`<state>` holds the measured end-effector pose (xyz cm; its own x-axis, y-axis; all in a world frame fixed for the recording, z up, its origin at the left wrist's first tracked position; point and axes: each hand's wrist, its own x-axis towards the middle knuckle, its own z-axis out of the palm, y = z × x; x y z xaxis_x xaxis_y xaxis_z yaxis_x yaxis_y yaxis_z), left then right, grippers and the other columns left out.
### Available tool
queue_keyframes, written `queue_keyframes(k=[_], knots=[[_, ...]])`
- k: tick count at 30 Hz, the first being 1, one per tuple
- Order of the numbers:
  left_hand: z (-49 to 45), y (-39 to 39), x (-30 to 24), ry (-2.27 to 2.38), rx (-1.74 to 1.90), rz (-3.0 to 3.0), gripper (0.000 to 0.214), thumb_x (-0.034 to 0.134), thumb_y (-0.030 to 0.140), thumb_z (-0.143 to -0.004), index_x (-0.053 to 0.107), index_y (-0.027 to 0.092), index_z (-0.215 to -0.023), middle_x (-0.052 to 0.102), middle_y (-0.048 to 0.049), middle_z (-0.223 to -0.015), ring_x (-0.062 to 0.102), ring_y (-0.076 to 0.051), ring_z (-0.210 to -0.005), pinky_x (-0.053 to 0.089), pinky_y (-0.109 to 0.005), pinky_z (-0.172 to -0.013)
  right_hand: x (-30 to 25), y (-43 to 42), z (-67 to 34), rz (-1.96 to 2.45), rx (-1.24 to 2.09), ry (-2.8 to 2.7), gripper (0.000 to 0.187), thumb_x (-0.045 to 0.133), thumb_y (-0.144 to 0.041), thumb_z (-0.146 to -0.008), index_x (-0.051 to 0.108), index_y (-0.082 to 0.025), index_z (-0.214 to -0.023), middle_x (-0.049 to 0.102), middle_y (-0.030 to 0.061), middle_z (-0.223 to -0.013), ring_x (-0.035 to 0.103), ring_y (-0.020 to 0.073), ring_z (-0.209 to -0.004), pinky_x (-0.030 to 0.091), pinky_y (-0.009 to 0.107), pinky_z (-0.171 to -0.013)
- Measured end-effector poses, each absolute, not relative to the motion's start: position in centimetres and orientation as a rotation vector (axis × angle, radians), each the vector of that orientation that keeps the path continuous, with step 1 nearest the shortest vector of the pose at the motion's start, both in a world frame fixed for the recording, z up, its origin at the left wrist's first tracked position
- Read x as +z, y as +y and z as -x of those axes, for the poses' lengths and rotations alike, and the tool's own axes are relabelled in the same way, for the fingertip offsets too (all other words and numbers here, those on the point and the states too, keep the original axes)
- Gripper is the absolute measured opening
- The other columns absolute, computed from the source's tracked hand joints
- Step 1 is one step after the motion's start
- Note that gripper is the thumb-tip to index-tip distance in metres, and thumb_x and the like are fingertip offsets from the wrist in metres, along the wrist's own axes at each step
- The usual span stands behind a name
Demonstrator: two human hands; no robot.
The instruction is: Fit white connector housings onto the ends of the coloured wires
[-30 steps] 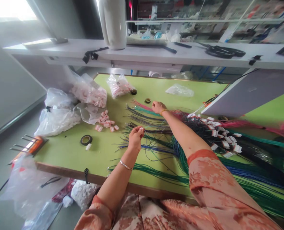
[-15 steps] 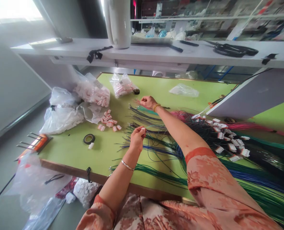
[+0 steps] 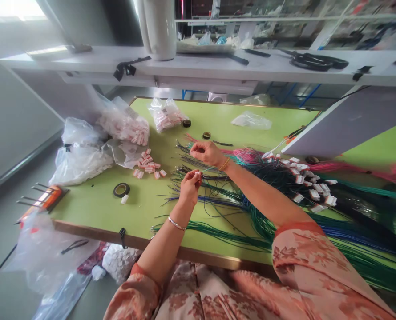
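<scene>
My left hand (image 3: 190, 183) is closed in a pinch on a small white connector housing (image 3: 198, 174), and a thin green wire (image 3: 208, 169) runs from it to the right. Just beyond it, my right hand (image 3: 207, 153) hovers over the dark wires (image 3: 187, 158) with thumb and fingertips pressed together. Whatever they hold, if anything, is too small to make out. Bundles of pink wires (image 3: 248, 155), blue wires (image 3: 218, 203) and green wires (image 3: 214, 234) lie across the green table with their ends pointing left. A pile of loose connectors (image 3: 147, 163) sits left of my hands.
Black tape rolls (image 3: 121, 190) lie on the green table (image 3: 94, 202), one beside a single white connector (image 3: 125, 199). Bags of connectors (image 3: 126, 126) stand at the left. Wired connectors (image 3: 313, 184) are heaped at the right. A white shelf (image 3: 198, 73) spans the back.
My right hand has drawn back towards me from the pink wire ends to over the dark wires, uncovering a tape roll behind it. My left hand keeps its pinch on the connector. The view has shifted slightly.
</scene>
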<state>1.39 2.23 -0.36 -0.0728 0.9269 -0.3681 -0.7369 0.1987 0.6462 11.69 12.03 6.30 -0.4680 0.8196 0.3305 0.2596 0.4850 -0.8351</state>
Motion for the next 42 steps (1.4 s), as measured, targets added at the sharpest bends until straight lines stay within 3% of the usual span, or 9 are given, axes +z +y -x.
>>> queue_keyframes(k=[8,16,36,42], knots=[[-1.6,2.6,-0.6,0.857,1.390,-0.247,0.017,0.075,0.008,-0.070,0.066,0.015,-0.083,0.065,0.0004,-0.073,0.055,-0.005,-0.060,0.043,-0.018,-0.061,4.5,6.8,-15.1,1.077,0.842,-2.001,0.020,0.060,-0.034,-0.074,0.065,-0.015,-0.071,0.046,-0.0049,-0.051,0.033,0.0068,-0.049,0.025,0.021,-0.047],[-1.6,2.6,-0.8,0.887,1.333,-0.249,0.022,0.076,0.009,-0.070,0.064,0.017,-0.087,0.064,0.0014,-0.073,0.058,-0.006,-0.064,0.045,-0.017,-0.062,2.4,5.3,-16.2,1.155,0.646,-2.013,0.018,0.060,-0.032,-0.074,0.067,-0.016,-0.070,0.044,-0.0056,-0.049,0.034,0.0075,-0.048,0.027,0.022,-0.050],[-2.0,2.2,-0.7,0.997,1.413,-0.478,0.023,0.082,0.016,-0.063,0.069,0.016,-0.082,0.065,0.0010,-0.073,0.056,-0.006,-0.064,0.041,-0.021,-0.065,0.7,5.2,-16.0,1.132,0.730,-1.971,0.014,0.058,-0.030,-0.076,0.059,-0.018,-0.069,0.052,-0.0037,-0.053,0.041,0.0085,-0.049,0.031,0.021,-0.050],[-2.3,2.1,-1.3,1.099,1.404,-0.525,0.025,0.084,0.018,-0.056,0.069,0.015,-0.076,0.064,0.0016,-0.067,0.054,-0.007,-0.061,0.040,-0.021,-0.062,0.1,4.9,-15.7,1.126,0.508,-2.107,0.015,0.055,-0.027,-0.080,0.060,-0.018,-0.070,0.063,0.0016,-0.064,0.049,0.0109,-0.057,0.034,0.023,-0.057]])
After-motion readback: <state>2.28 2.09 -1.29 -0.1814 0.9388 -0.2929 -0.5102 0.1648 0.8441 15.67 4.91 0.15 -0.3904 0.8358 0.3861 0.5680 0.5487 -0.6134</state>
